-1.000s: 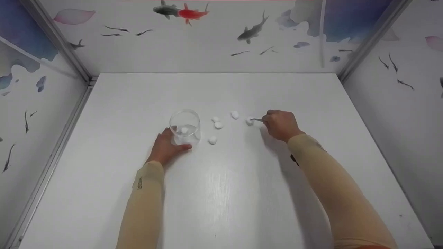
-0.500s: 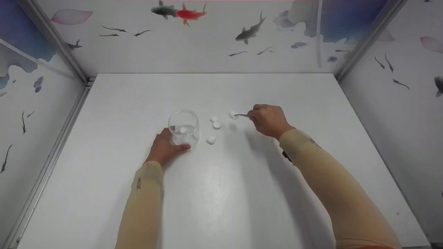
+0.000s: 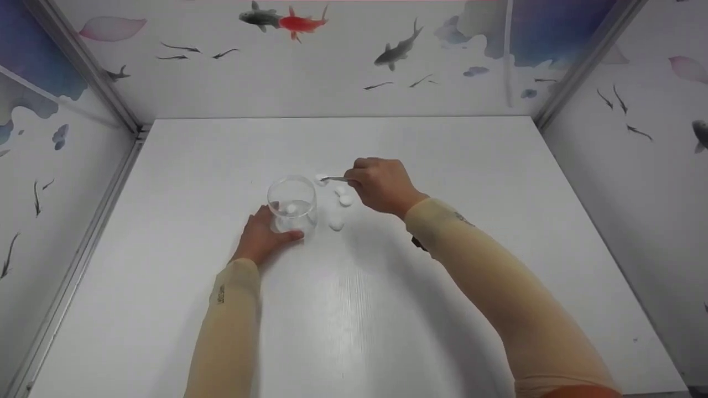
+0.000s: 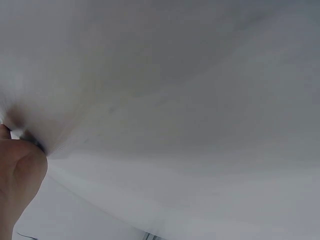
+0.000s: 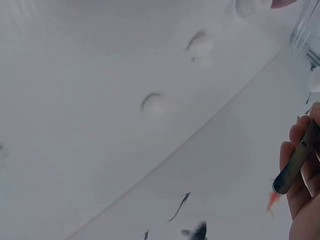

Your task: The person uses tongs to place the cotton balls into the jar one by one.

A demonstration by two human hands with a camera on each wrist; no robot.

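Note:
My left hand (image 3: 264,235) holds a clear glass jar (image 3: 312,207) from its left and near sides, thumb toward the front. Inside the jar lies a white cotton ball (image 3: 291,208). Part of the left hand (image 4: 21,172) shows at the edge of the left wrist view. My right hand (image 3: 381,183) grips metal tweezers (image 3: 335,178), whose tips pinch another cotton ball (image 3: 319,179) just right of the jar's rim. In the right wrist view, the rear end of the tweezers (image 5: 291,167) sticks out past the curled fingers, and the pinched ball (image 5: 315,80) shows near the glass.
Two cotton balls lie together right of the jar, the nearer ball (image 3: 345,200) below the tweezers. A single ball (image 3: 336,225) lies closer to me. Another ball (image 5: 155,106) is hidden by the right hand in the head view. Printed walls (image 3: 332,88) enclose the white table (image 3: 354,309).
My right hand has moved left with the tweezers, carrying the pinched cotton ball from the right of the group over to the jar. The left hand and jar stay in place.

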